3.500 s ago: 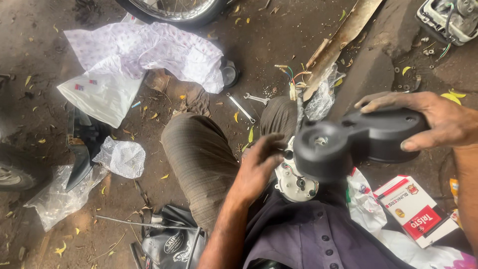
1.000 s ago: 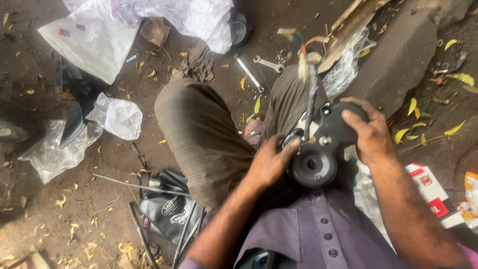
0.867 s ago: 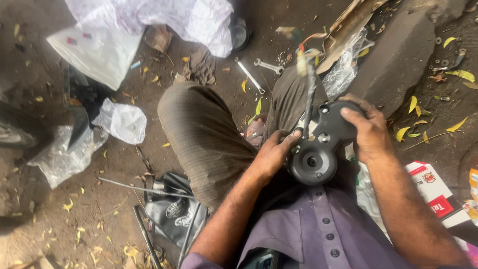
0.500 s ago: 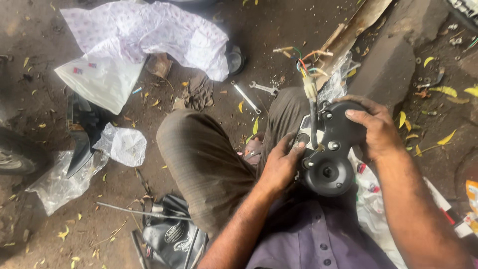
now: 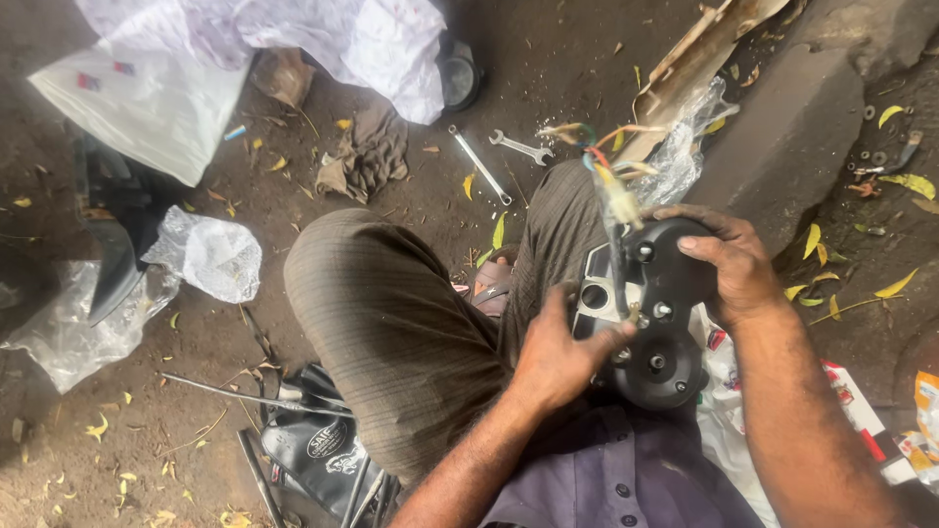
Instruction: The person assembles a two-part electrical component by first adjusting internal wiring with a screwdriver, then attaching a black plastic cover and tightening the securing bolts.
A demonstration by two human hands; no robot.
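Observation:
A black plastic instrument housing (image 5: 661, 323) with round openings rests over my lap, its back side up. My right hand (image 5: 729, 256) grips its upper right edge. My left hand (image 5: 562, 354) presses on its lower left part, fingers near a small fastener. A bundle of coloured wires (image 5: 608, 186) with a pale connector rises from the housing's top. My bent knee in brown trousers (image 5: 391, 323) lies to the left.
Two spanners (image 5: 501, 156) lie on the dirt ahead. A crumpled rag (image 5: 364, 156), white plastic bags (image 5: 210, 256), a patterned cloth (image 5: 323, 39), long metal rods (image 5: 245, 391), a black pouch (image 5: 318, 445), a grey stone slab (image 5: 792, 137) and a red-and-white box (image 5: 861, 420) surround me.
The view has shifted slightly; the housing sits a little lower in my lap. Both hands keep hold of it, with my left fingers working closer to the fastener.

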